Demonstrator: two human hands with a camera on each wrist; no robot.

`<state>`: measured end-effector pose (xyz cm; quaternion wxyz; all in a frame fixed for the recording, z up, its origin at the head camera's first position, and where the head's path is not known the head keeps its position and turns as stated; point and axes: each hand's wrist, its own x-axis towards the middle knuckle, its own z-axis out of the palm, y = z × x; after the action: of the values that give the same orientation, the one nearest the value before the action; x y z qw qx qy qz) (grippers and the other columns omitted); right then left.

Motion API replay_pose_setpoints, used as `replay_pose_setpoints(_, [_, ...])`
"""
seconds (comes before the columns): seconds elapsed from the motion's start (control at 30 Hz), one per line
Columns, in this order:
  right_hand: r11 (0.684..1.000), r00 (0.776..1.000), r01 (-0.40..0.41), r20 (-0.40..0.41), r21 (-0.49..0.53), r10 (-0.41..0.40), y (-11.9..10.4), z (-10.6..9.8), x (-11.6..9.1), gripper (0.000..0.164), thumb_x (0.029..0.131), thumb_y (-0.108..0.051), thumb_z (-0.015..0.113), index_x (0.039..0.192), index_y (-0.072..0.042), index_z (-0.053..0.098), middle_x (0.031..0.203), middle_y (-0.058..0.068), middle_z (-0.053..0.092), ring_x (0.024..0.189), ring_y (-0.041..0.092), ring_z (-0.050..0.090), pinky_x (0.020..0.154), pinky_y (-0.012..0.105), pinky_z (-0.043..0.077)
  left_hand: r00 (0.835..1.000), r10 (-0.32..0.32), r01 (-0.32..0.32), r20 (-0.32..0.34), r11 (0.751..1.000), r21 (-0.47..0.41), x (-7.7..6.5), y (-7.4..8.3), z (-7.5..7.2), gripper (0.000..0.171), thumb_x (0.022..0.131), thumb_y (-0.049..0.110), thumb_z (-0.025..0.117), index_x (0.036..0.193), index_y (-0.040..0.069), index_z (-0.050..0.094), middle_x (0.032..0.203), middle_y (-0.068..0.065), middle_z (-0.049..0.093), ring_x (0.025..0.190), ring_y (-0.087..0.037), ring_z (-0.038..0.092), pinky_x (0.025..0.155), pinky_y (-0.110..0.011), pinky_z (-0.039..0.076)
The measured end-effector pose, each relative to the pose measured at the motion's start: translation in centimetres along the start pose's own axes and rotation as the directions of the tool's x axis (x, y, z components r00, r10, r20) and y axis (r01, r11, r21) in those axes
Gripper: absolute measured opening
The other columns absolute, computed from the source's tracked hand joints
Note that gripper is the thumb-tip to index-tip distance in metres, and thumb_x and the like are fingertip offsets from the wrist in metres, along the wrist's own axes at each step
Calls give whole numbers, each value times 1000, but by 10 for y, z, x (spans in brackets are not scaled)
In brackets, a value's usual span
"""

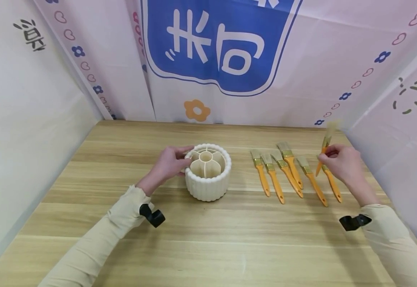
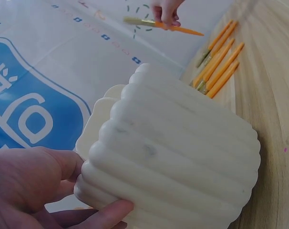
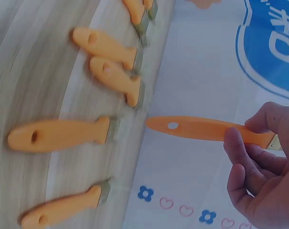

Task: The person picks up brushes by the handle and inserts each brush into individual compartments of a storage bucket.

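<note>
A white ribbed round holder (image 1: 207,189) with petal-shaped compartments stands on the table. My left hand (image 1: 170,164) grips its left rim, with the thumb over the edge; the left wrist view shows the fingers against the ribbed wall (image 2: 173,143). At the right, my right hand (image 1: 344,161) pinches a paintbrush (image 1: 325,144) by its orange handle, raised above the table with the bristles up. In the right wrist view the handle of this paintbrush (image 3: 197,129) points away from the fingers. Several similar paintbrushes (image 1: 273,181) lie between the holder and my right hand.
The wooden table (image 1: 201,247) meets a printed backdrop (image 1: 122,79) at its far edge. White sheets also rise along the left and right sides. A black wrist mount (image 1: 152,215) sits on the left sleeve, another mount (image 1: 354,222) on the right.
</note>
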<state>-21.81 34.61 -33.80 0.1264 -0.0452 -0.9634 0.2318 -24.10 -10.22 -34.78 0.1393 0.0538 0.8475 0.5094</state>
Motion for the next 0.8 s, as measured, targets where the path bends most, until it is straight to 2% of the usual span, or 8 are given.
replay_pose_setpoints(0.17, [998,999,50,0,39,-50,-14,5,-3,23,83,-14,58,90,6,64,80,24,66,59,16,53,51,23,42,1000,-1,1,5,1000,-2,1,-1,0,51,89,11,54,139,16,46,120,-21,61,82,-16,64,74,-42,58])
replay_pose_setpoints(0.47, [992,994,109,-32,67,-107,-37,17,-9,22,82,-15,59,91,4,65,79,22,68,62,18,58,54,23,43,1000,-11,11,6,1000,-9,0,0,0,51,89,11,54,139,17,46,123,-21,60,89,-20,64,75,-42,58])
replay_pose_setpoints(0.8, [980,987,161,-31,118,-158,-63,31,-14,18,81,-11,59,90,3,65,79,21,69,65,22,61,57,23,46,1000,-4,4,2,1000,-4,-1,-1,0,51,89,11,54,139,17,46,120,-21,60,88,-19,64,75,-41,58])
